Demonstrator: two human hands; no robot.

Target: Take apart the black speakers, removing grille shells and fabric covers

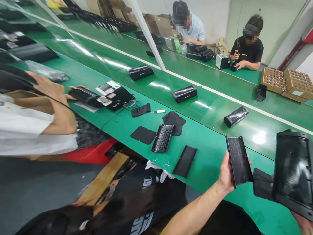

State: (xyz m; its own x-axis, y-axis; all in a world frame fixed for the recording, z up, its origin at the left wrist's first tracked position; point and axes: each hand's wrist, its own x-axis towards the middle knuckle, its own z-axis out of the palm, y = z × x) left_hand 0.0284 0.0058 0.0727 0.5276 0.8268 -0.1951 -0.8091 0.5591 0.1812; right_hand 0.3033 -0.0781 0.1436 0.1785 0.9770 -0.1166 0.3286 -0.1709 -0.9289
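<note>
Two black covers (239,161), long axes apparently running upward, left hand (227,174) gripping one, right hand (302,222) the other

Single head view, tilted, faces forward and down across green workbench (207,163), left hand (226,174) close.

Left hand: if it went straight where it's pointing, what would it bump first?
The left hand, holding a black panel, seems to have a free way over the green belt, though depth is unclear.
</note>
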